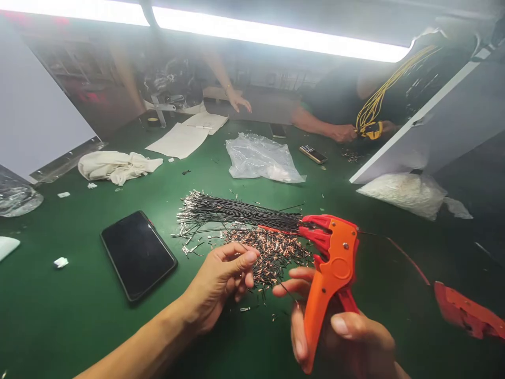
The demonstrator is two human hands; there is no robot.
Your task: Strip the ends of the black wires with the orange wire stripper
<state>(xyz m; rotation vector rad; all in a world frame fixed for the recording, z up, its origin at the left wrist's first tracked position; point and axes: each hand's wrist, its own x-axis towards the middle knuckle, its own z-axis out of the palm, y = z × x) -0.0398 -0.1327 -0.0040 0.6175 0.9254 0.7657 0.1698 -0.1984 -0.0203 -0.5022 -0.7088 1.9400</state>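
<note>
My right hand (pixel 339 337) grips the handles of an orange and red wire stripper (pixel 333 263), its jaws pointing up and left over the green table (pixel 59 316). My left hand (pixel 224 279) hovers beside it with fingers curled, thumb against fingertips, apparently pinching a thin black wire; the wire itself is hard to make out. Just beyond both hands lies a bundle of thin black wires (pixel 236 210) with stripped ends, and a heap of cut copper-tipped bits (pixel 272 252) in front of it.
A black phone (pixel 138 252) lies face up at the left. Farther back are a white cloth (pixel 114 166), paper sheets (pixel 185 137), a clear plastic bag (pixel 260 158) and a bag of white parts (pixel 406 192). Two other people work across the table; one holds yellow wires (pixel 374 105).
</note>
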